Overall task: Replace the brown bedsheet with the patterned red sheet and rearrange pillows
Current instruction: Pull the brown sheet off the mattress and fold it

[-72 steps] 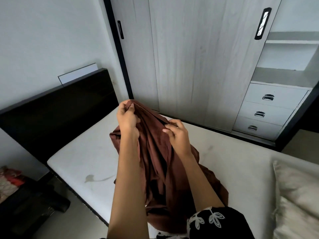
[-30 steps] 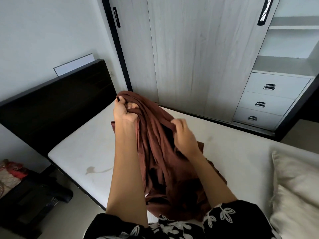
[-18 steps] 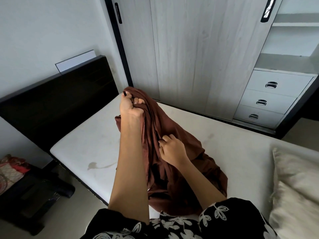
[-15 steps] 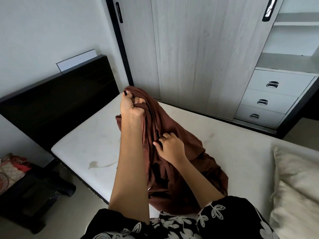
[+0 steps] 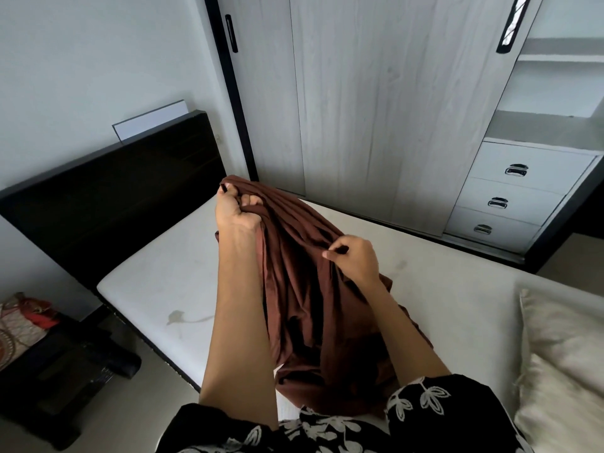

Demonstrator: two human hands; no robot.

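Observation:
The brown bedsheet [image 5: 307, 299] is bunched into a long gathered bundle over the bare white mattress [image 5: 163, 282]. My left hand [image 5: 233, 214] grips the top of the bundle, held up in a fist. Lower and to the right, my right hand [image 5: 354, 259] pinches a fold of the same sheet. The sheet's lower end lies heaped on the mattress against my body. Two cream pillows [image 5: 562, 361] lie at the right edge of the bed. A red patterned cloth [image 5: 23, 322] shows at the far left on a dark low stand.
A black headboard [image 5: 114, 191] stands at the left end of the bed. Behind the bed is a grey wardrobe [image 5: 376, 103] with white drawers [image 5: 510, 197] and open shelves to its right. A dark low stand [image 5: 62, 380] sits on the floor at the lower left.
My right hand has risen from lower on the bundle and now pinches a fold higher and further right. My left hand keeps its grip on the sheet's top.

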